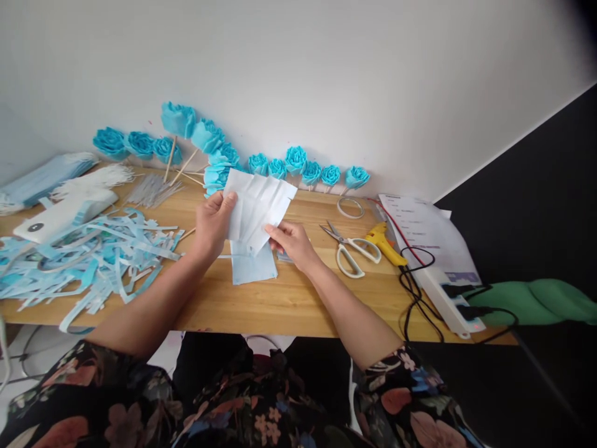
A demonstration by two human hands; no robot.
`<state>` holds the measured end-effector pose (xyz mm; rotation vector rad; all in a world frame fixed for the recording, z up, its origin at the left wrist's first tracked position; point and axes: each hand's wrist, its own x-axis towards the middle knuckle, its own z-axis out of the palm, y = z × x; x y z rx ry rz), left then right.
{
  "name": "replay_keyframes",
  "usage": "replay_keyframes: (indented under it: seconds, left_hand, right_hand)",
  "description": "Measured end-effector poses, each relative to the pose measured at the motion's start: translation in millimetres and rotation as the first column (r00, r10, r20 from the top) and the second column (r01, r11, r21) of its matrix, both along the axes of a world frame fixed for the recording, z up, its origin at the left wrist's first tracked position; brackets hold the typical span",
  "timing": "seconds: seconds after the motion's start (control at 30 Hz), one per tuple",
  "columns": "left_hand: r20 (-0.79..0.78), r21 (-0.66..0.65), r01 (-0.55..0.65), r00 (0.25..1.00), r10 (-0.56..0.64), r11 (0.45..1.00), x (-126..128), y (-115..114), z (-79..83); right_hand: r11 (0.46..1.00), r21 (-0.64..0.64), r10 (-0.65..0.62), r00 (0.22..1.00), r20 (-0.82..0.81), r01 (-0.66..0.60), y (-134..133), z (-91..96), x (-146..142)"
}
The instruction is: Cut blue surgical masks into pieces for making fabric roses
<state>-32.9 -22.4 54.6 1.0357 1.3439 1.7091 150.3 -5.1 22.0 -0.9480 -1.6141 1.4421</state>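
Note:
My left hand (213, 221) pinches the left edge of a white, pleated face mask sheet (256, 208) between thumb and fingers. At its lower right corner, my right hand (291, 242) grips the same sheet, thumb on top. The sheet is tilted above the table, its folds facing me. Beneath it lies a pale blue mask sheet (254, 264), partly covered by the held one. Some small pale item beside my right fingers is mostly hidden.
Blue flowers (296, 160) on sticks line the wall. Cut strips (116, 249), thin wires (156, 190) and stacked masks (46, 177) lie left. To the right are scissors (347, 246), a yellow glue gun (386, 241), a tape roll (350, 208) and a corded power strip (445, 302).

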Motion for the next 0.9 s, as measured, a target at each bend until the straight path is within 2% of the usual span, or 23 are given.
replay_keyframes:
  seconds: [0.17,0.33,0.43,0.53,0.63,0.8,0.9]
  left_hand:
    - [0.06,-0.009,0.031,0.998,-0.031,0.999,-0.3,1.4,-2.1]
    - [0.057,-0.032,0.02,0.998,-0.018,0.999,-4.0,5.7,-7.6]
    - [0.014,-0.066,0.022,1.0,-0.021,0.998,-3.9,5.8,-7.6]
    - [-0.01,-0.074,0.005,1.0,-0.006,0.997,-4.8,5.0,-5.9]
    - [0.0,-0.076,0.02,1.0,-0.02,0.997,-6.9,4.7,-5.3]
    - [0.086,-0.073,0.064,0.995,-0.058,0.995,-5.9,3.9,-7.1]
    - [0.117,-0.066,0.1,0.989,-0.092,0.993,-2.1,2.7,-8.1]
  right_hand:
    - [0.996,0.074,-0.049,0.996,0.071,0.044,2.2,-6.9,-0.1]
    - [0.966,0.089,-0.244,0.97,-0.022,0.245,5.5,-7.4,1.2]
    - [0.95,0.1,-0.294,0.956,-0.023,0.295,7.2,-6.8,2.3]
    - [0.955,0.085,-0.282,0.959,-0.029,0.284,7.5,-5.4,3.1]
    - [0.969,0.014,-0.246,0.967,-0.068,0.248,5.6,-0.9,3.4]
    - [0.983,-0.144,-0.139,0.972,-0.188,0.113,1.2,9.0,1.5]
    - [0.979,-0.193,-0.109,0.971,-0.213,0.068,0.9,8.9,-0.7]
